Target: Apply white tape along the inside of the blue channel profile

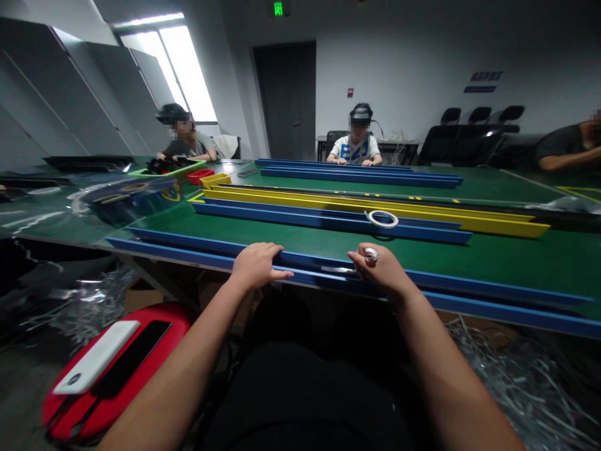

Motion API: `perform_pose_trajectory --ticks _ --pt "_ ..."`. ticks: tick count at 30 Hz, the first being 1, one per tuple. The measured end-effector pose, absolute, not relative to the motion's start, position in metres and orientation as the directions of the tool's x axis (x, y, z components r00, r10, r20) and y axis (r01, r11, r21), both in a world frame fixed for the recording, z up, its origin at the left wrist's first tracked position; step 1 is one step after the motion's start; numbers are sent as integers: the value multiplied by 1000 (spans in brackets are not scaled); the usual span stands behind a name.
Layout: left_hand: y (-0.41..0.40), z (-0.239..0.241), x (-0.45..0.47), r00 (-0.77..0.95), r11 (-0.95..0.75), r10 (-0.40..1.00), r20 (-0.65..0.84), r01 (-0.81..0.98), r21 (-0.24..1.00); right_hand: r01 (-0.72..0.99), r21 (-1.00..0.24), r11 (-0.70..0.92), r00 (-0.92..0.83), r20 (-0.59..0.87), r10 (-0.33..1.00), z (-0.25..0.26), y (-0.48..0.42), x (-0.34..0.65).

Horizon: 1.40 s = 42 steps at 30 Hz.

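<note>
A long blue channel [188, 254] lies along the near table edge. My left hand [256, 266] rests across it, thumb and fingers spread over its two sides. Further right, my right hand [378, 266] is closed around a slim tool with a silvery-white rounded end [370, 255]; its exact kind is unclear. A thin bright strip [337, 269] shows in the channel just left of these fingers. Whether it joins the tool, I cannot tell. Beyond the right hand, a white tape roll [382, 218] lies on another blue channel [282, 217].
Yellow channels [375, 210] and more blue ones [361, 176] lie across the green table [493, 250]. Small red [200, 176] and yellow [216, 181] bins stand left. Several people sit around. A red stool [154, 369] and piled strips [526, 376] flank me below.
</note>
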<state>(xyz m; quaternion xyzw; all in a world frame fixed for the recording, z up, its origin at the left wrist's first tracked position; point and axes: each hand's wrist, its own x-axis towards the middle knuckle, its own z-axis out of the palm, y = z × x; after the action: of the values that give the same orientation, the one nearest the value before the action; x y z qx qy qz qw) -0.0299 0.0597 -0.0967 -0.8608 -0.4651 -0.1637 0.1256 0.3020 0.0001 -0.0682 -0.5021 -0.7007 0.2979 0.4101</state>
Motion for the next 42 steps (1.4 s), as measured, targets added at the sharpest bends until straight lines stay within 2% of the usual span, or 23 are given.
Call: perform_pose_trajectory --ticks 4,11,15,22,30,35,42 --pt "60 -97 -30 513 -534 762 395 843 -64 545 -730 412 -137 408 903 -81 10 301" --pt "59 -96 -29 505 -528 775 381 848 -51 641 -513 571 -363 452 815 -85 13 299" --pt "59 -96 -29 499 -520 780 378 852 -52 634 -518 574 -398 417 817 -85 12 298" --pt "58 -96 -29 501 -514 780 373 855 -74 636 -479 605 -382 485 787 -82 13 298" --pt "59 -96 -29 500 -519 778 381 853 -59 619 -613 491 -298 395 869 -79 8 300" --pt "58 -96 -29 503 -524 776 380 850 -55 617 -558 555 -286 498 819 -85 14 302" --pt "57 -95 -27 492 -521 786 375 853 -27 634 -519 574 -327 493 806 -87 19 304"
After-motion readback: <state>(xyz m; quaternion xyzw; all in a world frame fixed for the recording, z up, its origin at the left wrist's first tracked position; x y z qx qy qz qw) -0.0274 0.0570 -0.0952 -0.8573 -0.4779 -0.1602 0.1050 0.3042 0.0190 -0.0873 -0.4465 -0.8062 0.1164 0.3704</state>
